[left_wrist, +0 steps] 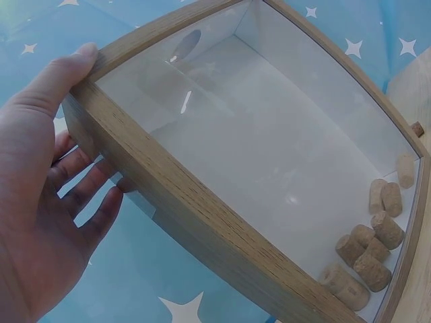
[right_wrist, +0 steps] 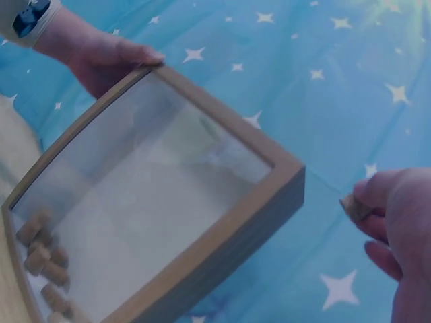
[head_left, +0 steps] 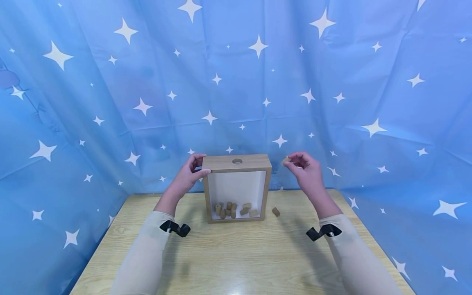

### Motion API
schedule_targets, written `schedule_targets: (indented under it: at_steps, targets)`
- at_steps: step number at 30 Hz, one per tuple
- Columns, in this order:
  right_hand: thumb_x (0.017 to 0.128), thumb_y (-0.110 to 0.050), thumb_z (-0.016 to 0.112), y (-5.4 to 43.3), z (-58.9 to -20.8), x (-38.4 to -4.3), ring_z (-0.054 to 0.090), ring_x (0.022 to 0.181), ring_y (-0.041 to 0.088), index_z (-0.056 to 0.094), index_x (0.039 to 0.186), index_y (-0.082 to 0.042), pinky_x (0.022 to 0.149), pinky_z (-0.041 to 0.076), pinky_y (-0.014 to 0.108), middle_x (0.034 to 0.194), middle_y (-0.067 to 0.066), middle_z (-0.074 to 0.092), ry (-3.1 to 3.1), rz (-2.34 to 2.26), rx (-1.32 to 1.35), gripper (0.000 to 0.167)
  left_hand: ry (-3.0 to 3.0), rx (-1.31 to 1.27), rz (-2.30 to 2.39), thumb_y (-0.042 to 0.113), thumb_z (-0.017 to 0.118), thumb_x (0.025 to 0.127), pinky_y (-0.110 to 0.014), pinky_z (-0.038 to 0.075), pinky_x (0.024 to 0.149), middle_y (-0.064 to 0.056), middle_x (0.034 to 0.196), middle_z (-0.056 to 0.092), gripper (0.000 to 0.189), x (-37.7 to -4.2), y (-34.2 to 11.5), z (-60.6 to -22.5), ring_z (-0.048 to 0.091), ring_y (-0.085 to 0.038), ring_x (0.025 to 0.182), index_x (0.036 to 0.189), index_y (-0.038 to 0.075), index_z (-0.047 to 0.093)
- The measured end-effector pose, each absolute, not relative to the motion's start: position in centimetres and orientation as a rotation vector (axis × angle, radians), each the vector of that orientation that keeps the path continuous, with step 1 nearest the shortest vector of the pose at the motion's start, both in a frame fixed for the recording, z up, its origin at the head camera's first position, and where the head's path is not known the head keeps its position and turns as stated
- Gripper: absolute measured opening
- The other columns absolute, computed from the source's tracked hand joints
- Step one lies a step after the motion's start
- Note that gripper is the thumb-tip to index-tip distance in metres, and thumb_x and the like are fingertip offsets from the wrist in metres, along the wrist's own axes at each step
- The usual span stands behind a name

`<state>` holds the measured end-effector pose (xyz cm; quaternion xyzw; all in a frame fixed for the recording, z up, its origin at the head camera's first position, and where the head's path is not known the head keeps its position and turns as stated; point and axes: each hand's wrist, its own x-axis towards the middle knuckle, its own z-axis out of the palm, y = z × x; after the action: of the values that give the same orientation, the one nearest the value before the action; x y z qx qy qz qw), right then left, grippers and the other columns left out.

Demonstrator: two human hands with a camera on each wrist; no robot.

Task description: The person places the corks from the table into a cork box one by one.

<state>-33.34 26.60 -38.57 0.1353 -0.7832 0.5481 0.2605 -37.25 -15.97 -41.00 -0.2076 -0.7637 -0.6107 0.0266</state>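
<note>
A wooden shadow box (head_left: 237, 164) with a clear front and a round hole in its top stands upright on the table. Several corks (head_left: 230, 209) lie at the bottom behind the front pane. My left hand (head_left: 189, 177) grips the box's upper left corner, thumb on the front edge and fingers behind, as the left wrist view shows. To the right of the box, at about the height of its top, my right hand (head_left: 307, 169) pinches a cork (head_left: 286, 160) between thumb and fingers. That cork is also visible in the right wrist view (right_wrist: 353, 207), apart from the box.
One loose cork (head_left: 276, 212) lies on the wooden table (head_left: 236, 254), just right of the box. Behind the table hangs a blue curtain (head_left: 236, 94) with white stars. A black wrist mount (head_left: 175, 228) sits on the left sleeve, and another (head_left: 324, 232) on the right.
</note>
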Motion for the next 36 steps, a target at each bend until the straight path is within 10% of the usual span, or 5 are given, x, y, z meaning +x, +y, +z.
schedule_targets:
  at_steps: [36]
  targets:
    - [0.103, -0.013, 0.081, 17.8, -32.7, -36.8, 0.074, 0.104, 0.024, 0.081, 0.127, -0.009, 0.090, 0.061, 0.040, 0.117, 0.005, 0.078, -2.382, 1.253, 0.768, 0.024, -2.370, -0.640, -1.885, 0.032, 0.078, 0.106, -0.059, 0.044, 0.115, -0.019, 0.153, 0.049, 0.066, -37.5, -16.1, -41.2, 0.047, -0.041, 0.144, 0.161, 0.015, 0.046]
